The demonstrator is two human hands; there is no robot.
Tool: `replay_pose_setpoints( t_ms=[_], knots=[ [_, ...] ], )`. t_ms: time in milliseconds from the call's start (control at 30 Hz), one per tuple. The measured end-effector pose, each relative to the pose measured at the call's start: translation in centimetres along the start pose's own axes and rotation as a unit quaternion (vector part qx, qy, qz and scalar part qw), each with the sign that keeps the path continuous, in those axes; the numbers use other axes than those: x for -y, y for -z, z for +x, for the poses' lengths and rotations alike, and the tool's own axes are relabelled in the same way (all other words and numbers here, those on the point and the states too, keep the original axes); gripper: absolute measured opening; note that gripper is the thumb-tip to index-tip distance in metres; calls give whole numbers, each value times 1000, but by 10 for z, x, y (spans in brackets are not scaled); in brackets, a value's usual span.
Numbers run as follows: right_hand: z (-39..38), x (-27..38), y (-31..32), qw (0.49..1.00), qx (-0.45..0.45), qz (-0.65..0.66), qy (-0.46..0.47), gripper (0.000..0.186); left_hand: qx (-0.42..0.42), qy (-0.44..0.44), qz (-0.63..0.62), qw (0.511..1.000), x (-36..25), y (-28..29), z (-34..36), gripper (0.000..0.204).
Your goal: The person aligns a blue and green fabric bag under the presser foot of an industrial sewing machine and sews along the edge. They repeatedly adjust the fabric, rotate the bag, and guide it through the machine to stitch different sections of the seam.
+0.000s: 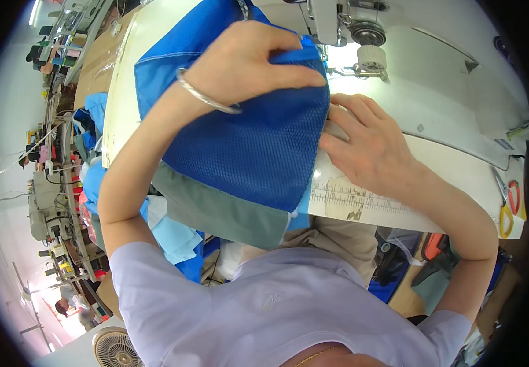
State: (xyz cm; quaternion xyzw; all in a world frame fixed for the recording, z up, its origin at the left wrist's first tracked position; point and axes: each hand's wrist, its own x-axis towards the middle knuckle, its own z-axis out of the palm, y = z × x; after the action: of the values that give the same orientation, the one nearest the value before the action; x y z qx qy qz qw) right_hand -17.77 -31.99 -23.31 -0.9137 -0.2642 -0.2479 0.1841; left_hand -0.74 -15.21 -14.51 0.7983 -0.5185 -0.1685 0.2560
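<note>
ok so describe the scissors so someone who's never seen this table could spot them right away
Start at the white sewing machine at the top of the pale table, then follow the table to its right end. The scissors lie there by the near edge, beyond the right hand. They are the only thing there with looped handles, one red and one yellow, unlike the blue fabric piece under the left hand.

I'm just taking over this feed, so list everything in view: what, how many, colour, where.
Fabric piece: one, blue mesh with grey and light blue panels, centre, on the table.
Sewing machine: one, white, top centre.
Table: one, white, under the work.
Scissors: one pair, red and yellow handles, right table edge.
Fabric pile: several blue pieces, lower left.
Fan: one, white, bottom left.
Bangle: one, silver, left wrist.
Left hand: gripping the fabric's top edge.
Right hand: at the fabric's right edge.
</note>
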Motion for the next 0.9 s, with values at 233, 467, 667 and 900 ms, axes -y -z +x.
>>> replay_pose_setpoints(
  t_ms=[233, 467, 667, 900],
  knots=[
    [-2, -3, -3, 1000, -13, 0, 4, 18, 2, 120, -66, 991, -7, 17, -8, 31],
    [-3, -6, 6, 995, -51, 71, -49, 19, 50, 66, -113, 990, -19, 14, -23, 18],
    [7, -11, 17, 934, -134, 259, -208, 23, 61, -26, -81, 995, -22, -1, -29, 15],
    [0, -14, 12, 790, -38, 518, -327, 20, -118, -82, 106, 984, -29, -23, -30, 21]
  ],
)
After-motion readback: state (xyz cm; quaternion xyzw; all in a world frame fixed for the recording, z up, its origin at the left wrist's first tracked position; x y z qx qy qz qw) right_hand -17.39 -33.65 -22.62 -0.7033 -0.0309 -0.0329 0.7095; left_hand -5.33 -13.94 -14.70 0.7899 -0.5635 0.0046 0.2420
